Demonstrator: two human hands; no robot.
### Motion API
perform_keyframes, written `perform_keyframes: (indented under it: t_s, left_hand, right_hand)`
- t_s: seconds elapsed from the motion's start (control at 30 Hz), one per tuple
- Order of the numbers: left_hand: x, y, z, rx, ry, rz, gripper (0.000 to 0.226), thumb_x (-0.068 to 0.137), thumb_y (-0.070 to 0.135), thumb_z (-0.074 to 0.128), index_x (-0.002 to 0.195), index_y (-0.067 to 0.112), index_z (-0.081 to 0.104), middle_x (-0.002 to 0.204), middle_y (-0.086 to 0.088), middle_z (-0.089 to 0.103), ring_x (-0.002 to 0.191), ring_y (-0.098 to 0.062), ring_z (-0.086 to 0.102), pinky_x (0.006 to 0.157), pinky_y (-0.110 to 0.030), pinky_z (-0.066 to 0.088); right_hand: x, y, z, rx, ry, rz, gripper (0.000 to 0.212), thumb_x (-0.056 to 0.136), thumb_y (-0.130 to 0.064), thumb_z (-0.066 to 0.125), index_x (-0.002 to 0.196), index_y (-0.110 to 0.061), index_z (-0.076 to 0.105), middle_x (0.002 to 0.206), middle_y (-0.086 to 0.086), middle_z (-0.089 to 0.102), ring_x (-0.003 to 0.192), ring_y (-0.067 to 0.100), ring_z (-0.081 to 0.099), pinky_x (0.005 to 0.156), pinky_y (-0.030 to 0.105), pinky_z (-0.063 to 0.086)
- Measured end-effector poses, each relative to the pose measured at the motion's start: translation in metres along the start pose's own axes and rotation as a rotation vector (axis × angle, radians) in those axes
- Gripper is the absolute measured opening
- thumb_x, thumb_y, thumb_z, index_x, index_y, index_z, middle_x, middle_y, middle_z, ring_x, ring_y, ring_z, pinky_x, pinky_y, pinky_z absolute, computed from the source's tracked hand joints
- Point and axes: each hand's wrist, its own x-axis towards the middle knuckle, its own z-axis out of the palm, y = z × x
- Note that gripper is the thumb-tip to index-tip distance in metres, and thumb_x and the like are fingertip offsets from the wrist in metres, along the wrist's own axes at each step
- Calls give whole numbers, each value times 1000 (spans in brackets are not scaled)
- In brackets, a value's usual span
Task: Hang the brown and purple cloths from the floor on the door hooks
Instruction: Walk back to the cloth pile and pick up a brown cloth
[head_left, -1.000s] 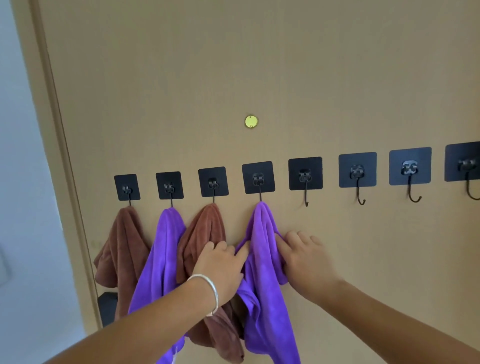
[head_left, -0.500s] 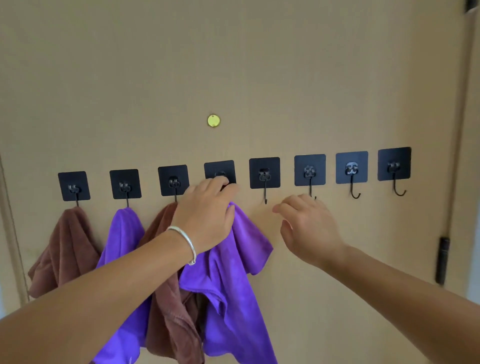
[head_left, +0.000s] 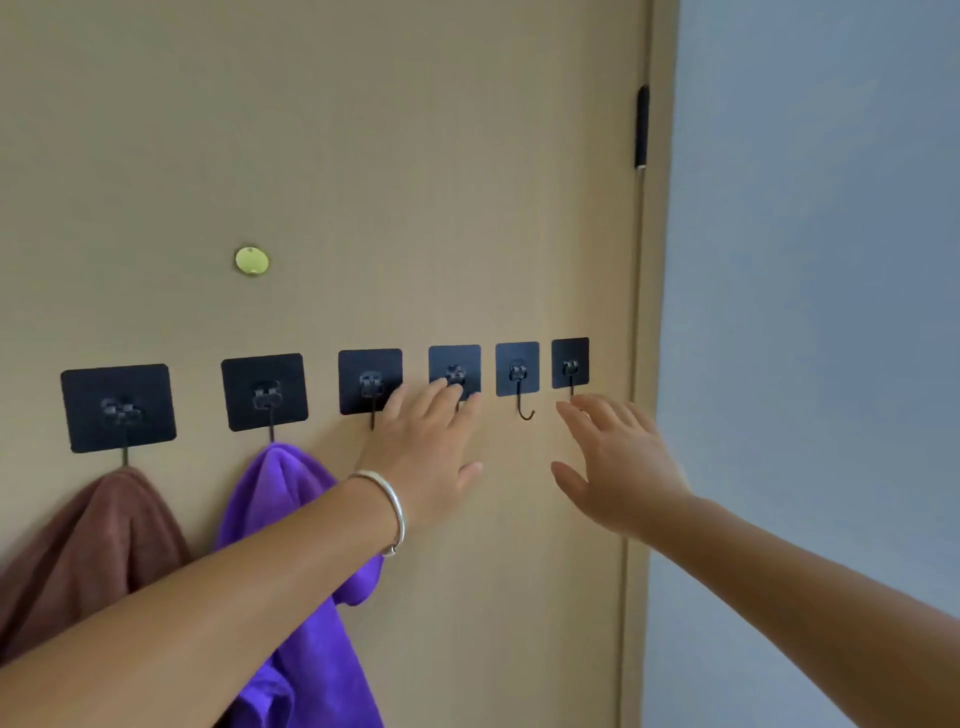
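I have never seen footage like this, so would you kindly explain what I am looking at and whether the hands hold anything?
There is no machine here: a person wears a camera on the head, looking forward at a door with a row of black stick-on hooks. The left hand, with a bracelet at its wrist, lies open, its fingertips at one hook plate. The right hand is open too, near the last hook. Neither holds anything. A brown cloth and a purple cloth hang from hooks on the left.

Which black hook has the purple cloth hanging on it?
The second hook from the left. The purple cloth hangs from it; the hook to its left holds the brown cloth.
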Motion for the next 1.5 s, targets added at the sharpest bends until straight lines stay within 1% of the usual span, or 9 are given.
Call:
perform_keyframes:
  t_s: [0.17, 0.3, 0.43, 0.57, 0.67, 0.8, 1.07, 1.33, 1.5]
  left_hand:
    - [13, 43, 4, -176, 68, 115, 71, 95, 52, 38, 152, 19, 12, 157, 0, 18, 147, -19, 6, 119, -46, 5]
    - [14, 83, 2, -313, 103, 215, 72, 95, 53, 38, 152, 18, 12, 157, -2, 18, 147, -21, 7, 118, -47, 9]
    - [6, 126, 1, -427, 94, 296, 72, 95, 54, 36, 153, 20, 11, 158, -3, 15, 147, -21, 5, 116, -47, 7]
    - [-4, 181, -13, -548, 101, 413, 72, 94, 55, 36, 153, 21, 12, 158, -3, 16, 147, -20, 5, 116, -48, 9]
    - [-15, 223, -35, -621, 118, 513, 72, 94, 57, 35, 153, 22, 13, 158, -3, 17, 147, -21, 6, 116, -50, 10]
    - [-30, 280, -76, -713, 151, 639, 72, 94, 57, 35, 153, 22, 14, 158, -3, 18, 147, -20, 7, 117, -50, 10]
    - [-85, 385, -174, -848, 200, 886, 71, 95, 59, 32, 153, 25, 9, 159, -2, 14, 148, -19, 1, 118, -50, 4]
    - [-192, 470, -297, -1032, 230, 1128, 69, 94, 58, 37, 151, 29, 11, 159, 0, 14, 149, -19, -1, 119, -53, 1]
    - [-273, 509, -348, -1109, 206, 1248, 70, 95, 58, 36, 152, 30, 9, 161, 0, 9, 149, -19, -3, 119, -51, -1]
  right_hand:
    - [-40, 24, -27, -103, -47, 161, 64, 93, -51, 41, 148, -22, 26, 152, -4, 31, 142, 17, 21, 118, 38, 14]
    - [-83, 38, -56, -204, -83, 296, 65, 93, -51, 43, 148, -21, 27, 153, -3, 32, 143, 18, 21, 119, 41, 18]
    - [-132, 44, -87, -284, -97, 431, 63, 91, -49, 47, 147, -23, 33, 151, -2, 36, 142, 20, 26, 117, 43, 22]
    - [-194, 45, -124, -375, -118, 589, 62, 91, -50, 48, 147, -26, 33, 150, -4, 37, 142, 19, 25, 118, 45, 16]
    - [-242, 44, -155, -439, -132, 713, 61, 91, -52, 47, 146, -29, 33, 149, -7, 38, 142, 18, 24, 118, 46, 16]
    - [-306, 41, -204, -510, -130, 866, 62, 90, -54, 47, 145, -29, 34, 147, -8, 39, 142, 17, 24, 117, 46, 18]
    - [-415, 26, -310, -658, -113, 1092, 63, 90, -57, 45, 147, -33, 31, 153, -5, 33, 144, 17, 20, 118, 46, 16]
    - [-528, -22, -431, -791, -43, 1269, 67, 87, -53, 55, 146, -32, 33, 153, -2, 33, 143, 19, 23, 115, 49, 17]
    - [-609, -76, -478, -821, -19, 1436, 67, 87, -54, 53, 146, -32, 31, 153, -2, 31, 143, 17, 21, 117, 47, 17]
